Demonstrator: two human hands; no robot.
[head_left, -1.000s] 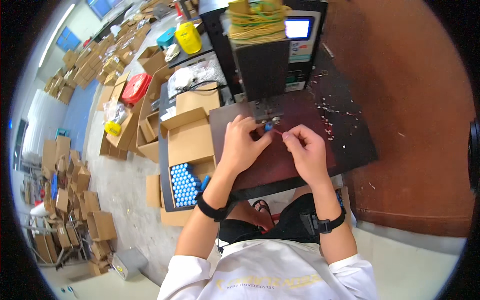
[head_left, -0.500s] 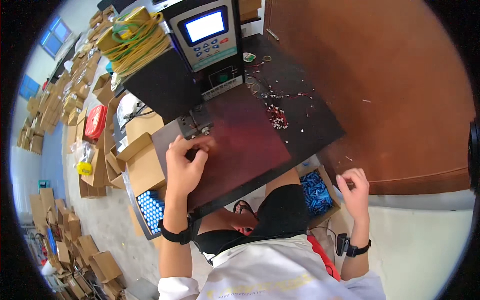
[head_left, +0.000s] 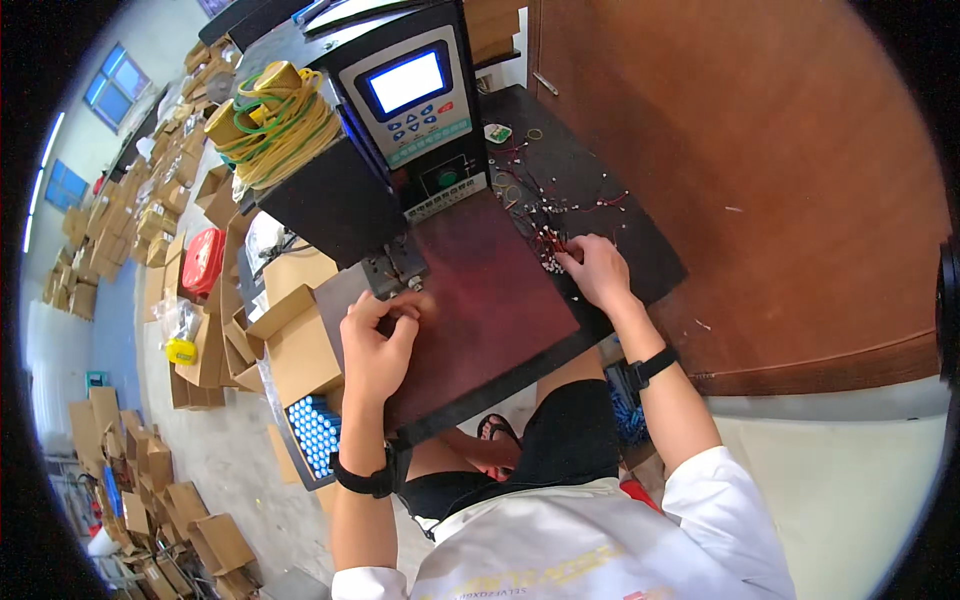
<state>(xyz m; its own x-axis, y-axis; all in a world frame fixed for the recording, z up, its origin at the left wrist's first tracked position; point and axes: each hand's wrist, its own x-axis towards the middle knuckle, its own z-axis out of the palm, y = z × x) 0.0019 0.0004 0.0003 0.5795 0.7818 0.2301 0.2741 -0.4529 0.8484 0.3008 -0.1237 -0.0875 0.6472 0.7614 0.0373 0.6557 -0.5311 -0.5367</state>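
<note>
Here, the wire pile (head_left: pixel 548 240) lies on the table (head_left: pixel 650 258), just left of your right hand (head_left: pixel 602 275), its fingers bent; your left hand (head_left: pixel 378 352) curls nearer. I can't tell whether either grips anything.

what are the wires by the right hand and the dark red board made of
The wires look plastic-coated by their red and black colours; finish too small to tell. The dark red board has a soft sheen: perhaps coated wood or plastic.
</note>
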